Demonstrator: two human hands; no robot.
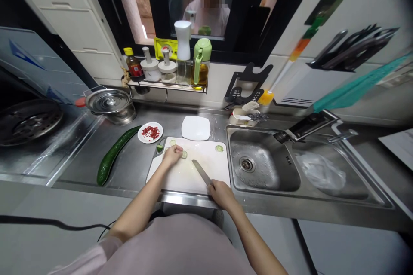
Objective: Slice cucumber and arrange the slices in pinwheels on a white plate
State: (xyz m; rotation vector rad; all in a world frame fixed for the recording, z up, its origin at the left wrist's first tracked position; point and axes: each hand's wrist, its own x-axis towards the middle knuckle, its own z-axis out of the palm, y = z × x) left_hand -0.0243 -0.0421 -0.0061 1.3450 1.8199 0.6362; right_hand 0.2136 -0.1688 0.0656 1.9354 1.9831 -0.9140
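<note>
My left hand [173, 155] is closed in a pinch on a thin cucumber slice [184, 154] over the white cutting board [180, 179]. My right hand [222, 193] grips a kitchen knife [201, 172] by its handle, low on the board's right side, the blade pointing up and left. Another pale slice [173, 142] lies just beyond my left hand, and a small green cucumber end [159, 148] is at the board's left edge. Some cut slices [219, 148] rest at the far right corner. Left of the board lies a long whole cucumber [113, 154].
A small plate of chopped red pieces [150, 132] and a white square plate [195, 128] stand behind the board. The sink [258, 159] with its faucet [306, 126] is on the right. A lidded steel pot [112, 105] and a condiment rack [167, 85] stand at the back.
</note>
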